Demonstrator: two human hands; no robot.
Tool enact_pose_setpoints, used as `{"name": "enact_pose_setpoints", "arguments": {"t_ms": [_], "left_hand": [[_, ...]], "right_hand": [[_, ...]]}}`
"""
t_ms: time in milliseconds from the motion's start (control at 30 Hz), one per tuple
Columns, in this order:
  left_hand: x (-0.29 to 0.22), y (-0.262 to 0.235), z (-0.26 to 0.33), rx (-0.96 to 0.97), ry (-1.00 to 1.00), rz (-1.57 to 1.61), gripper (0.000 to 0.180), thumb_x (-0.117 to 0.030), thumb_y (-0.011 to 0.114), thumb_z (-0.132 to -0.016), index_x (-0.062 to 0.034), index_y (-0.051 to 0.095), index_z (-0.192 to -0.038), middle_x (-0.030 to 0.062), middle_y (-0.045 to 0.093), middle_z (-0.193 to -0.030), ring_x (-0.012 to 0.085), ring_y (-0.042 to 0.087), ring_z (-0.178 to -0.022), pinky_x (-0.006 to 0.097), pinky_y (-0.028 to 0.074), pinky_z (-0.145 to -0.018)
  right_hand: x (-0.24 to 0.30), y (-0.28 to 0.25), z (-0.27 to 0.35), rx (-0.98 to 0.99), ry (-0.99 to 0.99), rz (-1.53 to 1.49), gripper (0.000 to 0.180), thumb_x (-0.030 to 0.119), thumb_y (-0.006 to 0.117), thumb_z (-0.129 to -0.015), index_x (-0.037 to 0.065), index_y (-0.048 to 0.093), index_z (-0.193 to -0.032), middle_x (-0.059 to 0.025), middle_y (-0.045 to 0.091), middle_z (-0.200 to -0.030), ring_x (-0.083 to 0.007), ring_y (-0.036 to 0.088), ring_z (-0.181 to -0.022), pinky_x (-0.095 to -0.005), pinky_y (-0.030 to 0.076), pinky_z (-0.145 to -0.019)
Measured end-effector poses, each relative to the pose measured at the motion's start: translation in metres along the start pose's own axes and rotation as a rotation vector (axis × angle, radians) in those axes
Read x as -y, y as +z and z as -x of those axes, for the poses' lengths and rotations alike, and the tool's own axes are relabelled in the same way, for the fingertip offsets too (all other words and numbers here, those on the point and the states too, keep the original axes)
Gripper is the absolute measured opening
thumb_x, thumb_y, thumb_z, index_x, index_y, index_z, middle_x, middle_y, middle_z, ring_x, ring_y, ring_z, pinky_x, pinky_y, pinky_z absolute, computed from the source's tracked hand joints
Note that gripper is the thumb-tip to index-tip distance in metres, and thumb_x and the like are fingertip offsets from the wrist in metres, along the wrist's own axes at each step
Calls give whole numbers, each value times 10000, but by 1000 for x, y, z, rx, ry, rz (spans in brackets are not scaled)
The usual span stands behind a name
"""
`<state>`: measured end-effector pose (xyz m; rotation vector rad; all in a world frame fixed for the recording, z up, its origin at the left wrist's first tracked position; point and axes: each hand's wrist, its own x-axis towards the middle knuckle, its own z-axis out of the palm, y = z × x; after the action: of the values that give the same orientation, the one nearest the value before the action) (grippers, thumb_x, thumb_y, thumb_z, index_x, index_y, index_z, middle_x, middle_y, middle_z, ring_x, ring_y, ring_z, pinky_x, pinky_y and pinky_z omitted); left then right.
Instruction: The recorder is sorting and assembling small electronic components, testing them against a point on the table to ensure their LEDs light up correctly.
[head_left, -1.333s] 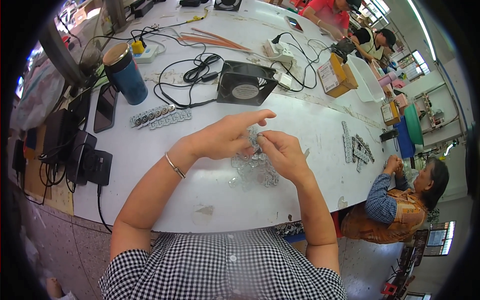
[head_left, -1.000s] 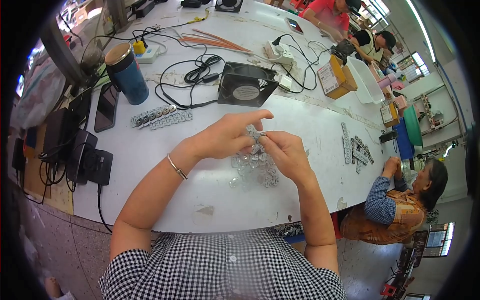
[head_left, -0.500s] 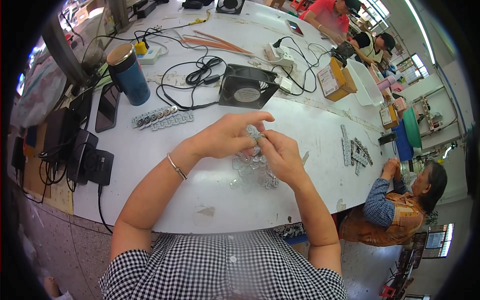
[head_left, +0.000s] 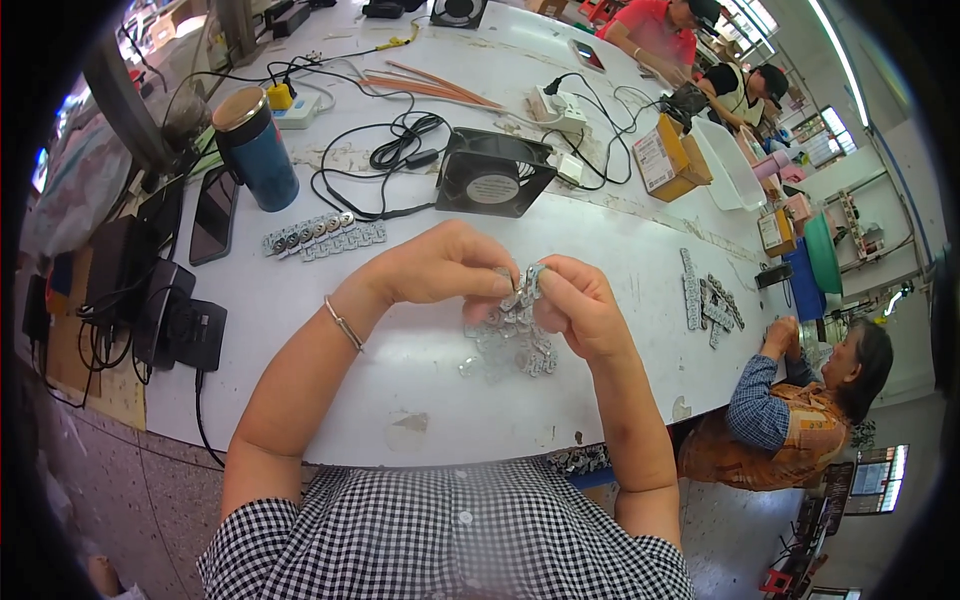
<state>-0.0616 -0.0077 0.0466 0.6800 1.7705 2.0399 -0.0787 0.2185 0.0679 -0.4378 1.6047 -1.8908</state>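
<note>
Over the middle of the white table (head_left: 385, 400), my left hand (head_left: 448, 268) and my right hand (head_left: 583, 303) meet with thumbs and fingers pinched. Between their fingertips is a small silvery metal piece (head_left: 529, 284); its exact kind is too small to make out. Just below lies a loose heap of similar silvery pieces (head_left: 535, 358), with clear, plastic-looking bits (head_left: 486, 358) at its near left. My left fingers hide part of that heap. To the left, rows of small grey metal pieces (head_left: 325, 238) lie side by side, some with round faces.
A black fan (head_left: 495, 172) stands beyond my hands, its cable coiled leftward. Left are a blue tumbler (head_left: 258, 150), a phone (head_left: 214, 213) and black adapters (head_left: 180, 315). More metal strips (head_left: 712, 305) lie right, near a seated person (head_left: 800, 410). Two people work at the far right.
My left fingers have curled down from their outstretched pose, and my right hand has turned slightly. The small metal piece now shows more plainly between both hands.
</note>
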Motion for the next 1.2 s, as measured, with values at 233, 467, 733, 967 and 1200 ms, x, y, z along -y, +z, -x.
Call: {"name": "enact_pose_setpoints", "arguments": {"t_ms": [233,467,733,967,1200], "left_hand": [[14,-3,-7,-257,-53,204,190,-90,514,-938,-2,619,-807,91,667,-784,128,668,-617,240,538,-595],[37,5,-18,-526,267,-467,230,-20,525,-895,-20,660,-1081,112,669,-923,200,663,-753,310,532,-608],[33,13,-12,-562,535,-1003,297,-15,696,-813,-39,666,-1109,115,662,-883,272,647,-706,326,526,-604],[34,9,-11,-562,585,-1162,281,-35,719,-785,-33,658,-1059,117,666,-884,279,659,-712,339,540,-598],[35,6,-14,-607,672,-1216,287,-25,654,-724,-45,627,-1009,82,631,-821,268,645,-717,353,530,-582]], "right_hand": [[-9,-9,-13,-272,-148,619,211,184,561,-985,-3,646,-935,60,516,-677,-26,418,-570,-209,327,-510],[-3,-5,-20,-317,-157,880,205,168,578,-962,-18,659,-929,6,575,-670,-57,496,-616,-232,414,-560],[-2,-1,-25,-285,-167,890,208,169,581,-962,-16,647,-889,9,559,-651,-61,463,-589,-248,399,-532],[-5,2,-26,-275,-191,893,207,164,579,-966,-15,643,-884,15,543,-648,-61,430,-590,-251,379,-530],[-10,3,-33,-287,-273,926,189,153,576,-965,-11,649,-906,20,534,-649,-60,433,-596,-247,377,-534]]}}
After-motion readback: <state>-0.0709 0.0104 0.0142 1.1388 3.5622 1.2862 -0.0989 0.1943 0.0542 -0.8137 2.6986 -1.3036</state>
